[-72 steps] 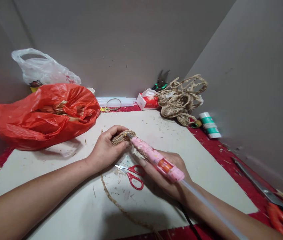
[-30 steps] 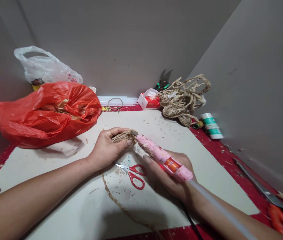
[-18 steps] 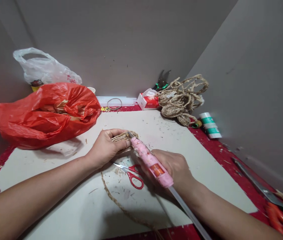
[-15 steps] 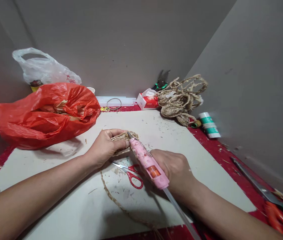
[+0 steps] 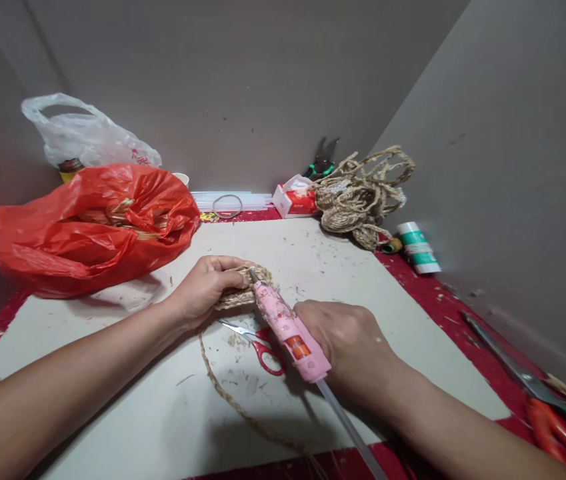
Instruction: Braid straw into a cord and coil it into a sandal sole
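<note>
My left hand (image 5: 207, 287) pinches a small coil of braided straw cord (image 5: 237, 301), held just above the board; part of it is hidden by my fingers. A loose tail of the cord (image 5: 233, 400) curves down from it toward the near edge. My right hand (image 5: 345, 333) is wrapped round a pink hot glue gun (image 5: 290, 330), whose metal tip meets the top of the coil. A clear glue stick (image 5: 347, 420) juts from the gun's back end. Small scissors with red handles (image 5: 267, 357) lie beneath, between my hands.
An orange-red plastic bag (image 5: 63, 247) with straw inside lies left. Glue sticks (image 5: 233, 201), a tissue pack (image 5: 295, 200), pruning shears (image 5: 323, 160) and a cord bundle (image 5: 357, 200) line the back. A green-and-white spool (image 5: 419, 248) and large shears (image 5: 523, 377) lie right.
The glue gun's tip has moved slightly left along the coil. The coil and my left hand have shifted a little left too.
</note>
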`<move>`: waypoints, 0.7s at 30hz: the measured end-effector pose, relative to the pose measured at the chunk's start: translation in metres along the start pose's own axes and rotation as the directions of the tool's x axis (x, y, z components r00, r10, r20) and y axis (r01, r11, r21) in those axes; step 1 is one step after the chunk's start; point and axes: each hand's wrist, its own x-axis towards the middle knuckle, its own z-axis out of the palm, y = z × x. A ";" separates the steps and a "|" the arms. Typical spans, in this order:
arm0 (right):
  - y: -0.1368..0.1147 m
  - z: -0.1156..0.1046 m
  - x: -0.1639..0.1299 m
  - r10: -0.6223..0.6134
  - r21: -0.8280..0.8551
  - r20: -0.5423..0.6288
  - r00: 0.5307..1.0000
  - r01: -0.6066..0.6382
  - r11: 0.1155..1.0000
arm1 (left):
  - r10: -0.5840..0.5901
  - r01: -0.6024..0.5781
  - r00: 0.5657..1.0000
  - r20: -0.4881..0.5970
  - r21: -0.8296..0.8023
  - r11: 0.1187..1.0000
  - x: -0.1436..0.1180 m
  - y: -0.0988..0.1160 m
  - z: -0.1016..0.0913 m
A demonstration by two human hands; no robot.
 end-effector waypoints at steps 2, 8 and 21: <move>0.000 0.000 -0.001 0.010 0.017 0.014 1.000 -0.010 1.000 | 0.003 -0.003 1.000 -0.014 0.002 1.000 0.000 0.000 0.000; 0.003 0.003 -0.008 0.054 0.148 0.044 0.998 -0.060 0.987 | 0.055 -0.054 0.998 -0.034 0.017 0.998 0.004 0.000 -0.005; 0.053 -0.019 0.010 0.710 -0.469 0.292 0.641 -0.550 0.691 | 0.294 -0.294 0.945 -0.143 0.022 0.956 0.011 -0.004 -0.017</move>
